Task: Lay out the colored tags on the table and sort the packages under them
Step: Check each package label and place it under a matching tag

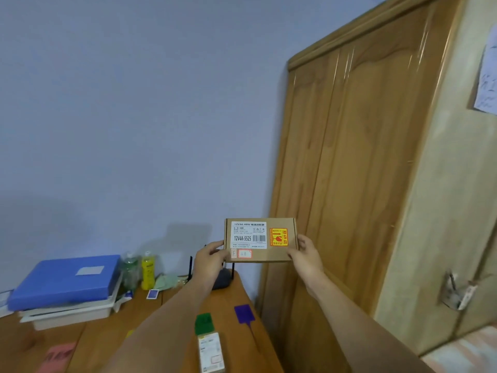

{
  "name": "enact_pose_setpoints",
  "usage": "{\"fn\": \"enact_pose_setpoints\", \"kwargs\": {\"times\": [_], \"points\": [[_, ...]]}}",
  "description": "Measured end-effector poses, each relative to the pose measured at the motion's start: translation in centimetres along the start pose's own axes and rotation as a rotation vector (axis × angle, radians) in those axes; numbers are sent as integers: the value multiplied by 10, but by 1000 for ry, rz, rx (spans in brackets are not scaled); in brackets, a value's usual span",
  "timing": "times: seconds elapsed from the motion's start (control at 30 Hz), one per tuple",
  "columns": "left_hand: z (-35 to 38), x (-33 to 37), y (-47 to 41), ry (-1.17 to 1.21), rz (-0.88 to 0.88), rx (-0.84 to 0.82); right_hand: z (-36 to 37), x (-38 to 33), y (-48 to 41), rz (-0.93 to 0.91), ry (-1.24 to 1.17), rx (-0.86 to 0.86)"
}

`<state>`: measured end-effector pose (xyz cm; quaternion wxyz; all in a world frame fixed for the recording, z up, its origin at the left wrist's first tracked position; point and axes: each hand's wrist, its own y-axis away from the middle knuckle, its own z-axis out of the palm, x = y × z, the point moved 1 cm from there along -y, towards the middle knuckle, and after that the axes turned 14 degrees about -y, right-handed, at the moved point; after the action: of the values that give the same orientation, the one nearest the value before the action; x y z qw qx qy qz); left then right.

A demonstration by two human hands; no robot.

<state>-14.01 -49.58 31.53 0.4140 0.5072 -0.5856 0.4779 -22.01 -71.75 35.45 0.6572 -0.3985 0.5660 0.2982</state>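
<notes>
Your left hand (212, 255) and right hand (305, 254) pinch the cardboard box (260, 240) by its ends; read its small red sticker (245, 253), then lay it under the matching tag.

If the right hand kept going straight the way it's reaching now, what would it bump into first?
Probably the wooden door. The right hand grips the right end of the cardboard box and reaches forward and up, with nothing visible between; depth is hard to judge, so it might meet the wall beside it.

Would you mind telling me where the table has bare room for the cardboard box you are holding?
Bare wood shows below the purple tag toward the table's right edge, and between the pink tag and the left forearm. The back left is crowded: blue folder on trays, bottles. A small package sits under the green tag.
</notes>
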Motion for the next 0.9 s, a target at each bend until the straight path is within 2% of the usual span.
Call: {"fn": "enact_pose_setpoints", "kwargs": {"times": [0.27, 0.57, 0.9], "points": [[90, -34, -27, -127, -125, -45, -61, 79, -74, 130, 54, -32], [151, -122, -53, -219, -332, 20, -72, 177, -151, 260, 142, -215], [211, -227, -78, -237, -610, 68, -67, 301, -206, 451, 187, -306]]}}
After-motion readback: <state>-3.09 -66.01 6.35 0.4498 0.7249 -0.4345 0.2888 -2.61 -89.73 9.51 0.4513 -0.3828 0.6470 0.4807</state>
